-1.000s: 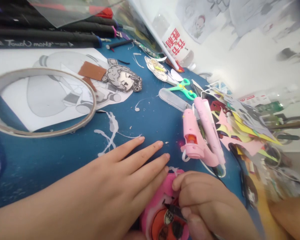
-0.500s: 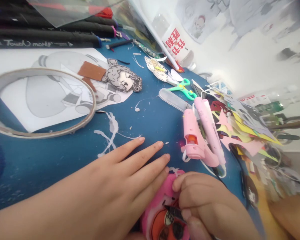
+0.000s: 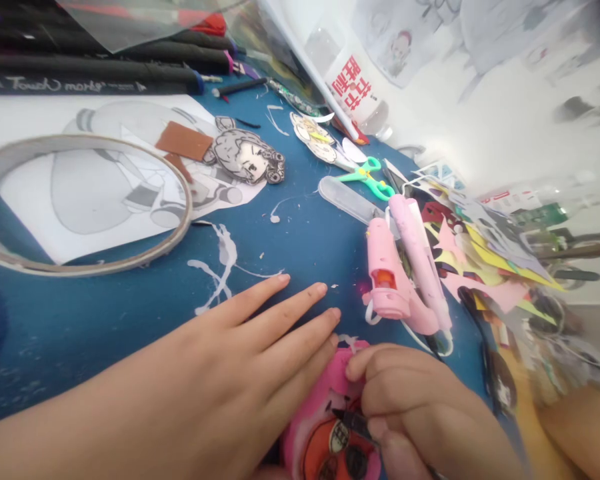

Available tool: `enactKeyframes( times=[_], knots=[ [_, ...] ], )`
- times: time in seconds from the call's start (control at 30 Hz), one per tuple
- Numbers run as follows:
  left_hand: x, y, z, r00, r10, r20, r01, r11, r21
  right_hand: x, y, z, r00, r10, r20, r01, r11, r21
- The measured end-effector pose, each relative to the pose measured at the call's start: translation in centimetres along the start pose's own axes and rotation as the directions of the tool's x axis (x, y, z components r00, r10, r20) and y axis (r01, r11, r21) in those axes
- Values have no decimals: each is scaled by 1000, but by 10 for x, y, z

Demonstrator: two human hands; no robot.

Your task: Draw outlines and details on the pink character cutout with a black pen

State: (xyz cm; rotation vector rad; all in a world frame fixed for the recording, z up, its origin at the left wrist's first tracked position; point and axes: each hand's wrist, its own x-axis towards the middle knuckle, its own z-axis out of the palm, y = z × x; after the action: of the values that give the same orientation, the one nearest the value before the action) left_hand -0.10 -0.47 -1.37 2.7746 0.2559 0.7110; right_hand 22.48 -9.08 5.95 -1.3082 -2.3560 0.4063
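Your left hand (image 3: 250, 367) lies flat, fingers outstretched and clasping nothing visible, over the edge of the pink-and-orange craft piece (image 3: 314, 440), presumably to steady it between your hands on the blue table (image 3: 300, 233). Your right hand (image 3: 415, 407) pinches a black pen (image 3: 355, 425) near its tip, likely for fine control; contact with the surface cannot be told. The pink glue gun (image 3: 386, 263) rests beyond, apparently clear of your strokes.
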Motion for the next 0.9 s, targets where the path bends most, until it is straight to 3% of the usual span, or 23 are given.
enactKeyframes(
  times=[0.9],
  knots=[
    [-3, 1, 5, 1000, 16, -22, -15, 999, 45, 2, 4, -4, 998, -21, 66, 19, 999, 32]
  ],
)
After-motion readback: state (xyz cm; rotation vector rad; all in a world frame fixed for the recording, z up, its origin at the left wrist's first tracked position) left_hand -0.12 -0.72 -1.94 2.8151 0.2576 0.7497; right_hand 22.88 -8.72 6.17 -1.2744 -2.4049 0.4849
